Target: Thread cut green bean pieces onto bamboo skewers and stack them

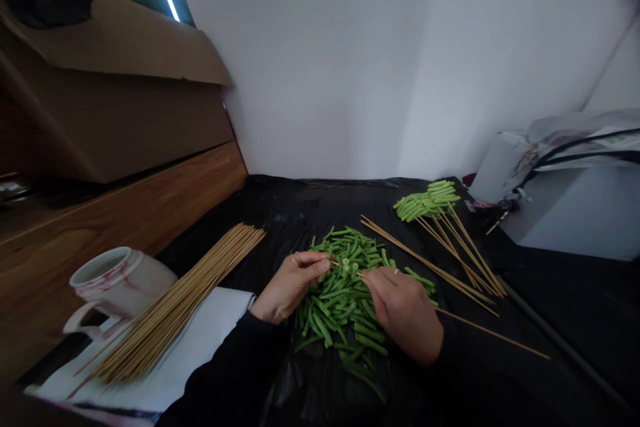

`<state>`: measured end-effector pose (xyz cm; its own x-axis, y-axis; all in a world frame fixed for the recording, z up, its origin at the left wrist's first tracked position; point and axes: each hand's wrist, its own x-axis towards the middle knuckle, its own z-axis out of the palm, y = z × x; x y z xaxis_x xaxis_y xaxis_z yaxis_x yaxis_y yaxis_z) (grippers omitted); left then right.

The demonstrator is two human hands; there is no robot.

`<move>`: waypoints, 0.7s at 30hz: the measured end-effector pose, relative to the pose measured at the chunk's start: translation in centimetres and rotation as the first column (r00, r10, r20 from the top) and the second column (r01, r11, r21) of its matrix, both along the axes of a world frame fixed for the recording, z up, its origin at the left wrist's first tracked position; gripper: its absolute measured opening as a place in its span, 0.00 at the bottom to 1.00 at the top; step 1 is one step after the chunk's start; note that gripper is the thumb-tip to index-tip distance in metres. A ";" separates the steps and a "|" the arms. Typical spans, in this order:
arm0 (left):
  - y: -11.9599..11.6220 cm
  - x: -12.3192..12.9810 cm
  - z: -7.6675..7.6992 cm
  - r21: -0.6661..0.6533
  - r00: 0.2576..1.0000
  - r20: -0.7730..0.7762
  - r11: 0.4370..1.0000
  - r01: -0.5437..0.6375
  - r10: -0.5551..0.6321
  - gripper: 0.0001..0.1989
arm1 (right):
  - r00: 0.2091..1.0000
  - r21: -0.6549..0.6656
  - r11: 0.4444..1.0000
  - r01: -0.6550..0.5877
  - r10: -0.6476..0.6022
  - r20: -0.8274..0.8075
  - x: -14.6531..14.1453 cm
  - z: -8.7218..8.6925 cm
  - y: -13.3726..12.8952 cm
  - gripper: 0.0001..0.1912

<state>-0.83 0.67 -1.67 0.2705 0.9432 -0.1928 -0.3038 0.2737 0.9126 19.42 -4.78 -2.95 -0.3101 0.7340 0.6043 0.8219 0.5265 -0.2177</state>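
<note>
A thin bamboo skewer (pixel 493 332) runs from the lower right through my right hand (pixel 403 310), whose fingers are closed around it. Its line reaches the fingertips of my left hand (pixel 295 280), which pinch its tip. Between both hands, the round cut ends of green bean pieces (pixel 346 262) face me and appear to be on the skewer. Below and around my hands spreads a loose pile of cut green beans (pixel 330 307). A ring shows on my right hand.
Left: a bundle of bamboo skewers (pixel 185 304) on white paper (pixel 220 320), beside a stained mug (pixel 130 280). Right: skewered beans (pixel 425 202), loose skewers (pixel 430 264) and a pale box (pixel 575 207). A cardboard box (pixel 125 114) stands upper left; black plastic (pixel 290 204) covers the table.
</note>
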 end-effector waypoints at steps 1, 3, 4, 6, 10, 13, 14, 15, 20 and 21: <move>0.0 0.0 0.0 -0.006 1.000 0.008 1.000 0.001 -0.001 0.13 | 1.000 0.001 1.000 -0.007 0.008 -0.006 0.0 0.0 0.0 0.12; -0.1 0.0 0.1 -0.009 1.000 0.020 1.000 0.012 -0.012 0.13 | 1.000 -0.012 1.000 -0.017 0.017 -0.023 0.0 0.1 0.0 0.12; 0.0 -0.1 0.1 -0.007 1.000 0.023 1.000 0.019 -0.019 0.13 | 0.999 -0.026 0.999 -0.020 0.020 -0.028 0.0 0.1 0.0 0.12; 0.1 -0.1 0.0 -0.004 0.999 0.020 0.999 0.031 -0.031 0.13 | 0.999 -0.062 0.998 -0.027 0.025 -0.031 0.0 0.1 -0.1 0.11; 0.2 -0.3 -0.3 -0.015 0.999 0.016 0.999 0.046 -0.046 0.13 | 0.999 -0.078 0.996 -0.036 0.034 -0.032 -0.1 0.0 -0.1 0.11; 0.1 -0.3 -0.2 -0.014 0.998 0.018 0.998 0.061 -0.061 0.13 | 0.999 -0.032 0.999 -0.021 0.020 -0.033 -0.1 -0.1 0.0 0.12; 0.0 -0.3 -0.2 -0.012 0.998 0.016 0.998 0.063 -0.062 0.13 | 0.999 -0.018 1.000 -0.020 0.019 -0.031 -0.1 -0.1 0.0 0.12; 0.0 -0.2 -0.1 -0.013 0.998 0.011 0.998 0.062 -0.062 0.13 | 0.999 -0.011 1.000 -0.021 0.021 -0.029 -0.1 -0.1 0.0 0.12; -0.2 0.0 0.3 -0.008 0.998 -0.022 0.998 0.055 -0.055 0.13 | 1.000 -0.043 0.999 -0.023 0.023 -0.017 -0.2 0.1 -0.1 0.12; -0.2 0.0 0.3 -0.005 0.998 -0.029 0.998 0.055 -0.055 0.13 | 1.000 -0.058 0.998 -0.028 0.028 -0.011 -0.2 0.1 -0.1 0.12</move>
<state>-0.81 0.43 -1.34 0.3166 0.9260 -0.2057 -0.2617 0.2937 0.9194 19.25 -4.91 -2.87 -0.3251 0.7588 0.5644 0.8045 0.5357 -0.2568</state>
